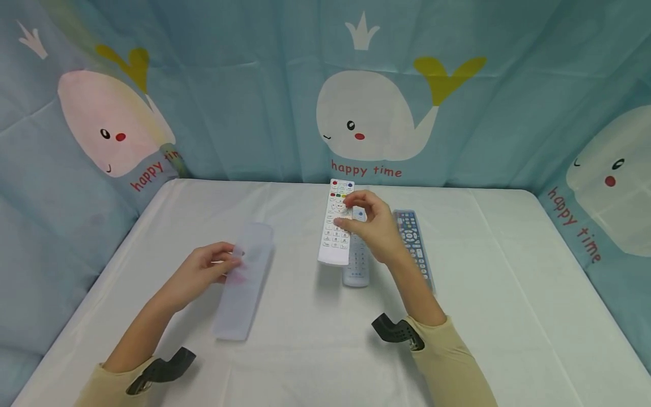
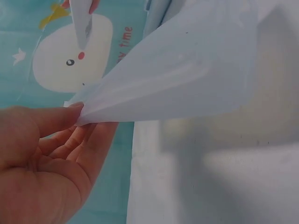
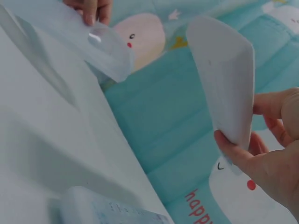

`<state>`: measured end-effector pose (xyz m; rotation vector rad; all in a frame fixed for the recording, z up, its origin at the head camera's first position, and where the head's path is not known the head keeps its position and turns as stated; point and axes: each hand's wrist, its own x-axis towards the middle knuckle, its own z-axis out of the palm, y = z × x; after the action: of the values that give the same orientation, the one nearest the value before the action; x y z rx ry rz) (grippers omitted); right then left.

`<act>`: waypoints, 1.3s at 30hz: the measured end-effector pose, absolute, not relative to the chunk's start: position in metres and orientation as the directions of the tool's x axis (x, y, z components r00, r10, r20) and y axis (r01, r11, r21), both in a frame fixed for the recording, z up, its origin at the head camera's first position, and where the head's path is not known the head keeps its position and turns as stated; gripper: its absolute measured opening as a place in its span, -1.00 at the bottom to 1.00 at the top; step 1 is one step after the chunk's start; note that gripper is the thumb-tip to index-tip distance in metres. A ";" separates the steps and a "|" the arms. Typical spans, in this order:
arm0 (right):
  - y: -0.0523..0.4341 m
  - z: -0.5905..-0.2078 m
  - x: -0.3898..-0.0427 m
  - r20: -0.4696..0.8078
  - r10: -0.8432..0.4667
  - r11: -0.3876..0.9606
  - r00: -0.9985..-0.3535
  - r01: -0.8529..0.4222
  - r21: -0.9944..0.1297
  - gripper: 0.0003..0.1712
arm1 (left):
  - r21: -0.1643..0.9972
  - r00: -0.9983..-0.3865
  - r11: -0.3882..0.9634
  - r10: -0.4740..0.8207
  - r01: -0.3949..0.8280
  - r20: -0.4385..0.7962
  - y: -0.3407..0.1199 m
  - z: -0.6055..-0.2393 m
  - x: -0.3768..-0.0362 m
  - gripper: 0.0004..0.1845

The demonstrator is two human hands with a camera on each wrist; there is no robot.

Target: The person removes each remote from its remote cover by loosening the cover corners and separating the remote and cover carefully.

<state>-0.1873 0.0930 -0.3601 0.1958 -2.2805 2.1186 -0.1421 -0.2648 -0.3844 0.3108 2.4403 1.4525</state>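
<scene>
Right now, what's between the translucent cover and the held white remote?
Head view: only bare white tablecloth between the translucent cover and the white remote.

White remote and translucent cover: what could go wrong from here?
1. The right hand grips the white remote near one long edge, above the table; it might slip and hit the paler remote beneath.
2. The left hand pinches the translucent cover at one side, and it looks floppy, so it may fold or swing.
</scene>
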 end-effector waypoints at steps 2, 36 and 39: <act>0.091 -0.360 -0.187 0.072 -0.054 0.103 -0.996 -0.078 -0.992 -0.46 | 0.877 -0.938 0.478 0.320 0.040 -0.132 -0.268 -0.384 -0.142 -0.60; 0.065 -0.373 -0.189 -0.227 0.057 0.113 -0.972 0.232 -0.966 -0.43 | 0.783 -0.932 0.621 0.273 -0.017 -0.237 -0.350 -0.388 -0.160 -0.54; 0.063 -0.375 -0.189 -0.232 0.049 0.137 -0.971 0.237 -0.962 -0.45 | 0.776 -0.928 0.629 0.262 -0.045 -0.266 -0.361 -0.390 -0.163 -0.52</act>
<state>-0.1895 0.0632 -0.3750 -0.3133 -2.4725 2.1417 -0.1632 -0.3605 -0.3895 0.1729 2.4994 1.2048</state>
